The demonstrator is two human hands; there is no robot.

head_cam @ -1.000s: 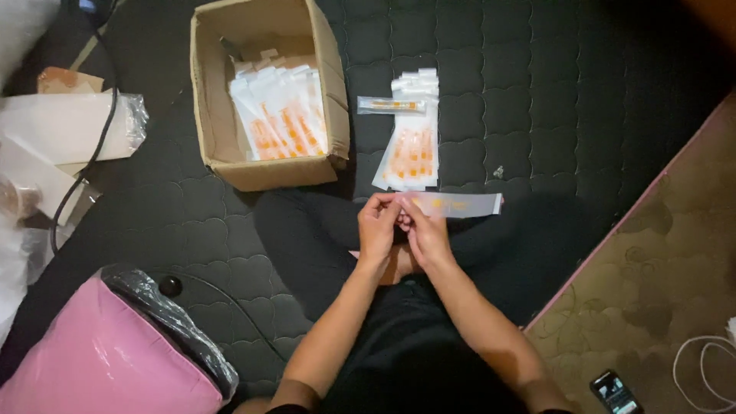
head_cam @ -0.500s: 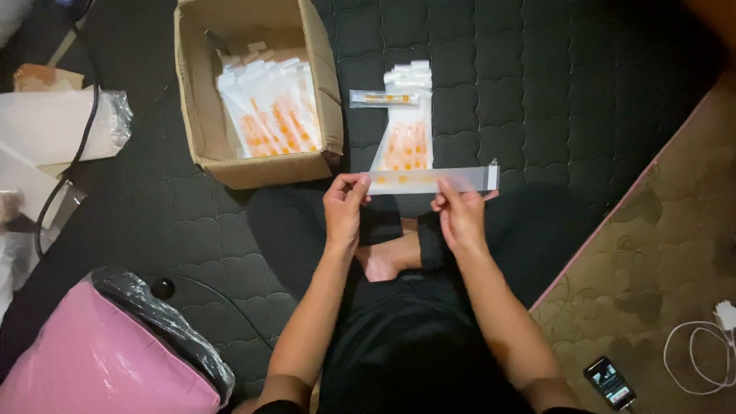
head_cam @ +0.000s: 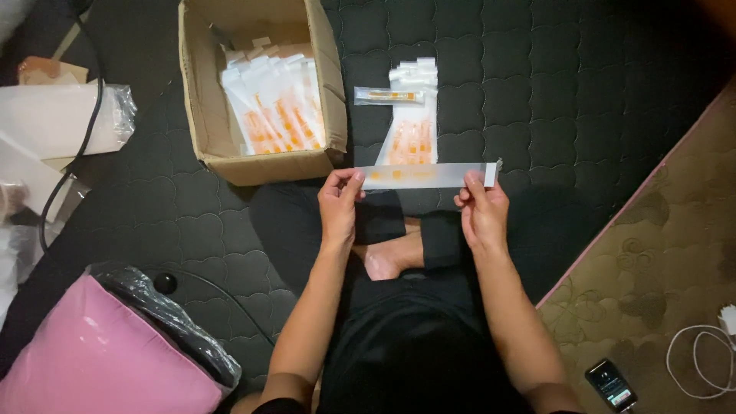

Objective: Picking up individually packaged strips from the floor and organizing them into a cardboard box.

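I hold a long clear plastic sleeve (head_cam: 418, 175) with an orange item inside, stretched level between both hands above my crossed legs. My left hand (head_cam: 339, 205) pinches its left end and my right hand (head_cam: 481, 208) pinches its right end near the flap. Just beyond it a pile of similar packed sleeves (head_cam: 412, 126) lies on the black quilted mat (head_cam: 583, 115), with one sleeve (head_cam: 389, 95) laid crosswise on top. A cardboard box (head_cam: 258, 165) at the upper left holds several more white and orange packets (head_cam: 272, 107).
A pink bag (head_cam: 100, 353) in crinkled plastic sits at the lower left with a black cable (head_cam: 207, 280) beside it. White paper and plastic wrapping (head_cam: 61, 119) lie at the far left. A phone (head_cam: 611, 385) and white cord (head_cam: 701, 356) rest on the patterned carpet (head_cam: 659, 253) at right.
My hands were together in my lap a second ago. They have since risen and spread apart, pulling the sleeve out flat between them; the view has shifted slightly.
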